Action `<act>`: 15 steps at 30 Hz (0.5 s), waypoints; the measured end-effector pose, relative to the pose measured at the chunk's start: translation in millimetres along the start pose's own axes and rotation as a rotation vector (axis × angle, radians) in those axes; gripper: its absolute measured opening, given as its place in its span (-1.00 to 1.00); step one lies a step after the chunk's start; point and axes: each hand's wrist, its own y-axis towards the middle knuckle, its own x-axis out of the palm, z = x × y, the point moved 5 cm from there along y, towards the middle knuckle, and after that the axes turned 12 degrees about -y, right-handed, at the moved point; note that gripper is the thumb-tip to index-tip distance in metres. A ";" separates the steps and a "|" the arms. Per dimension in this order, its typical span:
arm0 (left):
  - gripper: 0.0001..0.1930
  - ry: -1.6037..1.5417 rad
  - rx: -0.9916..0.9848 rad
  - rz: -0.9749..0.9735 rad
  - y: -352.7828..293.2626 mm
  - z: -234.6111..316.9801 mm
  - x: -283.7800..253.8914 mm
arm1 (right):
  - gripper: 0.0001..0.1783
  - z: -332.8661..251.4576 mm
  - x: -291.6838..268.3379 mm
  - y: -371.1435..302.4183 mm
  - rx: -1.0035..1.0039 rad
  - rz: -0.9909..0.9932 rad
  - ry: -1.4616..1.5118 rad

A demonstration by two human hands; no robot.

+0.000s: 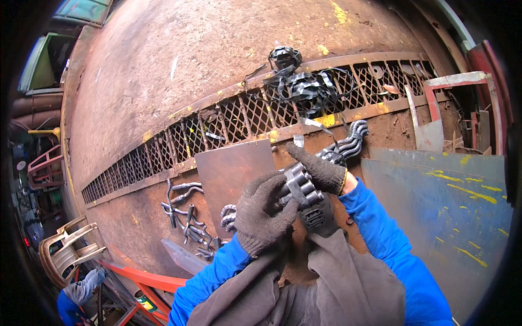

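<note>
A bundle of shiny metal tubes (298, 191), wrapped with a flat grey strap, lies across my lap area with its round ends toward me. My left hand (265, 213), in a dark knit glove, is closed on its left side with thumb and fingers near the strap. Over its far side my right hand (322, 169), gloved alike, is closed, its fingers partly hidden. Beyond the right hand, bent tubes (354, 140) show; whether they belong to the same bundle, I cannot tell. More bent tubes (228, 217) lie left of my left hand.
Loose bent tubes (187, 217) lie on the ground beside a brown metal plate (235, 165). Black strapping (310, 89) is heaped on a floor grating (228, 122). A large grey sheet (440, 206) stands right. A plastic chair (68, 252) and another person (79, 296) are at lower left.
</note>
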 end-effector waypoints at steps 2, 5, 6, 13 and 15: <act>-0.41 0.018 0.017 -0.034 1.5 1.0 0.7 | -0.40 7.7 -9.5 0.5 -0.032 0.109 -0.013; -0.34 0.042 0.012 -0.066 0.4 7.1 -0.7 | -0.46 -2.2 10.0 -19.8 -0.063 0.219 -0.029; -0.32 0.082 0.044 -0.080 0.5 8.5 0.8 | -0.46 2.7 5.3 -18.3 -0.069 0.208 -0.009; -0.27 0.257 0.168 -0.011 -1.7 6.6 5.2 | -0.58 8.6 3.1 -9.6 -0.173 0.276 0.082; -0.29 0.275 0.182 0.009 -2.0 8.4 6.0 | -0.59 12.5 -0.3 -8.1 -0.121 0.194 0.153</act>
